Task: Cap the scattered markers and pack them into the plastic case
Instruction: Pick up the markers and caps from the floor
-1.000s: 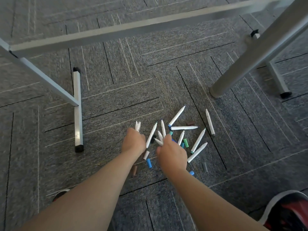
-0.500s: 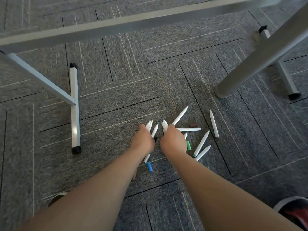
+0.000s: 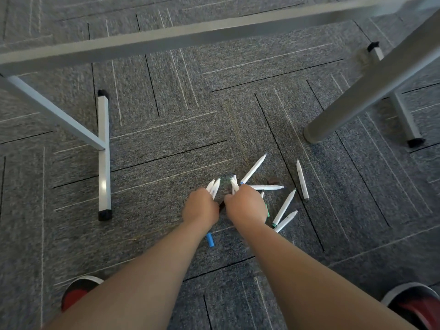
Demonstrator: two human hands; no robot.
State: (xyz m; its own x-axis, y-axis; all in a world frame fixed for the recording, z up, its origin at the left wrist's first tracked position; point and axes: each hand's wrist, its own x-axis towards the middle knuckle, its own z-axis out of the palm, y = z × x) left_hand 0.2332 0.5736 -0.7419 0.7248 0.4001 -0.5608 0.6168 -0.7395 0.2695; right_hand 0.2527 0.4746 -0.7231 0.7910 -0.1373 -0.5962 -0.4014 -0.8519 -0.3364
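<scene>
Several white markers lie scattered on the grey carpet, among them one long marker (image 3: 253,168) pointing up right, one lying flat (image 3: 266,187), one apart at the right (image 3: 302,180) and two slanted ones (image 3: 283,207). My left hand (image 3: 200,208) grips a small bunch of markers (image 3: 213,186) whose ends stick out above the fist. My right hand (image 3: 246,204) grips another bunch (image 3: 234,183). A loose blue cap (image 3: 210,239) lies by my left wrist, a brown cap (image 3: 273,180) near the flat marker. No plastic case is visible.
A grey table leg (image 3: 364,91) slants down to the carpet at the right, with a footed bar (image 3: 404,115) behind it. A T-shaped metal foot (image 3: 104,158) stands at the left, and a crossbar (image 3: 190,36) spans the top. My shoes (image 3: 78,291) show at both lower corners.
Both hands have closed in on the pile and drawn together, each now holding more markers. Fewer markers lie loose between them. The view has shifted slightly.
</scene>
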